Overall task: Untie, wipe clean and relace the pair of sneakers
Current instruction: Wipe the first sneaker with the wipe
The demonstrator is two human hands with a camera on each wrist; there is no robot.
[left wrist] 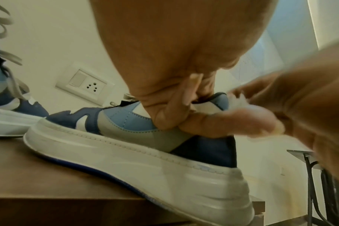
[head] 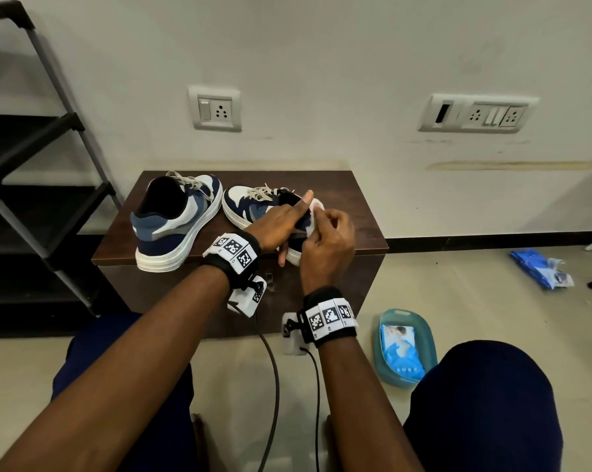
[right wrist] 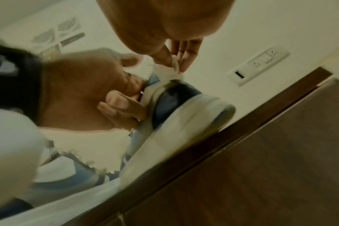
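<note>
Two blue, white and grey sneakers stand on a dark wooden cabinet (head: 349, 199). The left sneaker (head: 175, 219) stands alone, heel toward me, laces in place. The right sneaker (head: 250, 206) (left wrist: 126, 137) (right wrist: 174, 110) lies with its heel at the cabinet's front edge. My left hand (head: 284, 223) (left wrist: 176, 110) grips its heel collar, thumb inside. My right hand (head: 325, 240) (right wrist: 176, 61) pinches a white wipe (head: 316, 207) (right wrist: 164, 70) against the top of the heel.
A teal tub (head: 405, 349) with a blue pack of wipes sits on the floor at the right. Another blue pack (head: 539, 267) lies farther right. A black shoe rack (head: 39, 165) stands at the left. Wall sockets (head: 216, 109) are behind the cabinet.
</note>
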